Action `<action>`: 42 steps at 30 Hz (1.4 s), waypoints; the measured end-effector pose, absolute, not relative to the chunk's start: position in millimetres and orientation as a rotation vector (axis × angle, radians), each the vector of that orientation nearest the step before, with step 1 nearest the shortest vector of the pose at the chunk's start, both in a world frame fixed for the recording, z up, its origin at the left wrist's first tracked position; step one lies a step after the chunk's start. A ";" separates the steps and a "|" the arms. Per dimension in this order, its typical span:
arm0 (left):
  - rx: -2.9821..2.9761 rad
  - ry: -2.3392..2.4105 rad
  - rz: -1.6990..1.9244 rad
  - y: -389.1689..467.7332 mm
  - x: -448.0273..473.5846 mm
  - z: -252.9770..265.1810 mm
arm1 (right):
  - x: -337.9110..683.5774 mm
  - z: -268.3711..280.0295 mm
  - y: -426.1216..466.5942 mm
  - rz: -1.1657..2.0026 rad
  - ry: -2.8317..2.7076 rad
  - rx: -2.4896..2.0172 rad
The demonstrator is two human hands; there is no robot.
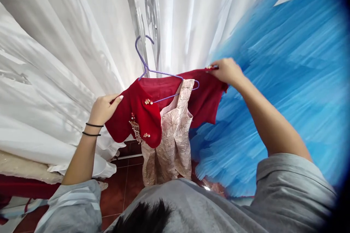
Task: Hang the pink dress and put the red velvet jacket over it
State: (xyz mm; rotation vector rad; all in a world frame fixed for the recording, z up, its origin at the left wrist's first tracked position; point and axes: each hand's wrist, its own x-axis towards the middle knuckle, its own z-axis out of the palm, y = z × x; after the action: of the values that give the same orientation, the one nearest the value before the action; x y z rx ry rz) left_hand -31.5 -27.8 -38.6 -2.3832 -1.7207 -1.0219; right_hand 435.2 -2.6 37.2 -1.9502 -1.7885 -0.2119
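A dark red short jacket (150, 120) with gold and pearl ornaments lies draped over a purple hanger (141, 56). On the same hanger is a pale pink brocade dress (175, 127), one of its shoulder straps showing in front of the red cloth. My left hand (102, 109), with two black bands at the wrist, pinches the jacket's shoulder on the left. Out to the right, my right hand (226, 71) grips the edge of the jacket's other side, pulling it taut and away from the dress. The dress's left shoulder is hidden under the jacket.
A white metal stand (149, 11) rises behind the hanger. White drapes (68, 25) fill the back and left. Bluish tulle fabric (287, 80) covers the right side. Below is a dark red tiled floor (113, 193).
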 end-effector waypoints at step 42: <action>-2.472 -1.537 -1.428 -0.3 145.1 20.7 | 403.2 -92.5 -10.2 0.147 -1.468 -1.280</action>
State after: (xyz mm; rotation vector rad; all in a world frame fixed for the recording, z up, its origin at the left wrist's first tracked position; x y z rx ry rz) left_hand 145.1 -0.3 20.7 -2.4722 -1.5370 -1.4276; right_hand 403.2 -10.2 -92.5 -1.2803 -1.4681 0.1472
